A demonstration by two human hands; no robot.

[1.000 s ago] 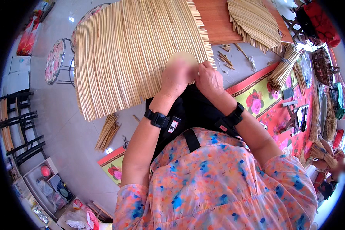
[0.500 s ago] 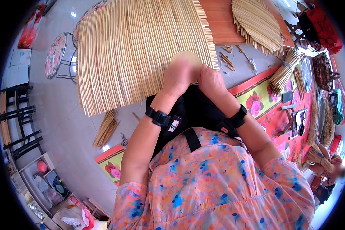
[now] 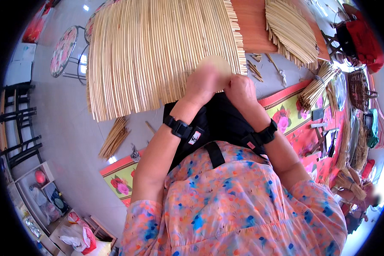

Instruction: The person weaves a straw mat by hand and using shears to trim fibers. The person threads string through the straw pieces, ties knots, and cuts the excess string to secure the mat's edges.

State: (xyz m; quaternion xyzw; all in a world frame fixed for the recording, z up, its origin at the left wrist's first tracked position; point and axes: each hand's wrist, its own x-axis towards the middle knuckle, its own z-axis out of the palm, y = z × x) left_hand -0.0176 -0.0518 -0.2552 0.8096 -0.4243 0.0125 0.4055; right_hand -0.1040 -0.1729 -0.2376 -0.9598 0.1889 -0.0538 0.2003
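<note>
A wide mat of pale reed stalks (image 3: 158, 55), laid side by side, spreads in front of me, with its near edge at my lap. My left hand (image 3: 200, 86) is at the near right part of this mat. A blurred patch hides its fingers, so its grip does not show. Close beside it, at the mat's near right corner, my right hand (image 3: 242, 90) is closed with thumb and fingers pressed together. Whatever it pinches is too small or hidden to name. Black straps with buckles circle both wrists.
A second reed piece (image 3: 292, 32) rests on the reddish-brown table (image 3: 254, 25). Right of me lie a tied stalk bundle (image 3: 318, 87), short stalk offcuts (image 3: 255, 70) and a wicker basket (image 3: 358, 87). Loose stalks (image 3: 114, 137) lie on the floor at left, near a round flowered stool (image 3: 64, 51).
Both hands sit slightly farther right in the picture and remain close together at the mat's near edge. The whole scene has shifted a little with the head. The right hand stays closed.
</note>
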